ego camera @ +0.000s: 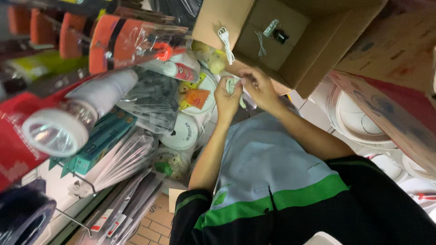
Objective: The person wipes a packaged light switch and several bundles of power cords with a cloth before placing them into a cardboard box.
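A small pale packet is being pinched between the left hand and right hand, at twelve o'clock from the body. One open cardboard box, holding one white cable, is being kept just beyond; one flashlight is hanging at nine o'clock.

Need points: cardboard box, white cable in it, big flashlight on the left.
cardboard box (313,59): head view, on its right inner wall.
white cable (225,41): head view, on the coiled middle, lying on the box flap.
flashlight (54,131): head view, on the clear lens at its front.
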